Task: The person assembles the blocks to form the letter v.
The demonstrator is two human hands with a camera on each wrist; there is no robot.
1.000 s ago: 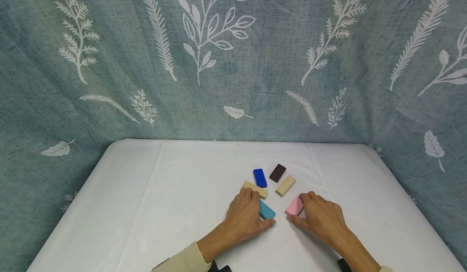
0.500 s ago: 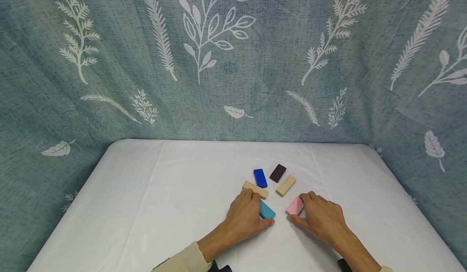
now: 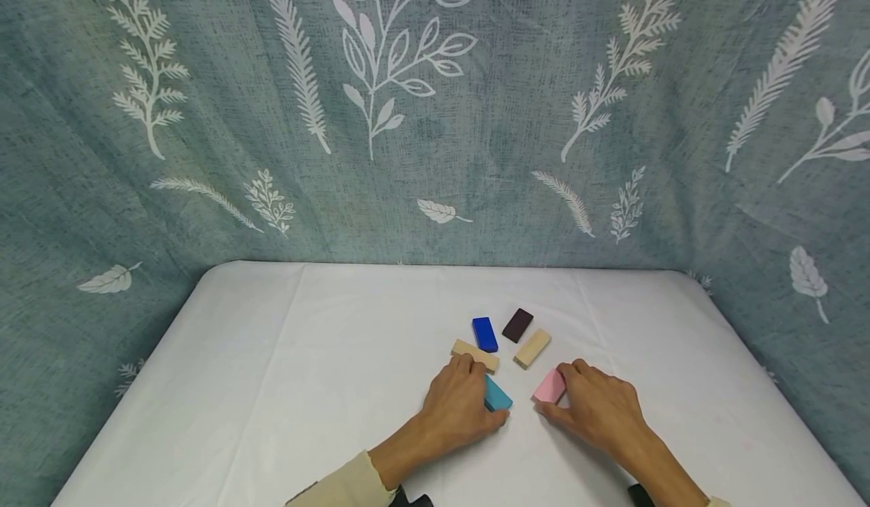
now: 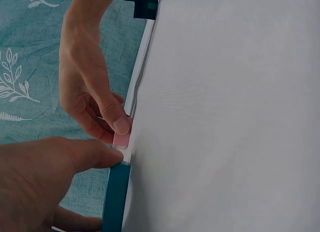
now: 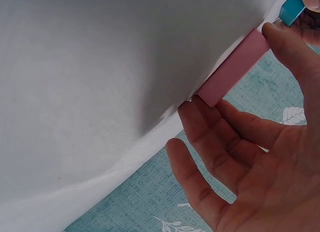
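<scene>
In the head view my left hand (image 3: 457,403) holds a teal rectangular block (image 3: 498,394) lengthwise, thumb at its near end. The left wrist view shows the thumb tip against one end of the teal block (image 4: 116,197) and fingers by the other. To the right, my right hand (image 3: 601,405) pinches a pink block (image 3: 549,387) of similar shape. Seen from the right wrist, the thumb presses one end of the pink block (image 5: 234,68) and fingertips meet the opposite end. Both blocks are low at the white cloth, angled towards each other with a gap between their near ends.
Just beyond the hands lie a natural wood block (image 3: 476,356) by the left fingertips, another wood block (image 3: 532,349), a blue block (image 3: 485,334) and a dark brown block (image 3: 518,326). A white cloth (image 3: 326,356) covers the table; a patterned teal curtain (image 3: 503,212) hangs behind.
My left thumb tip has drawn slightly left, closer against the end of the teal block. The right hand, the pink block and the other blocks stay in place.
</scene>
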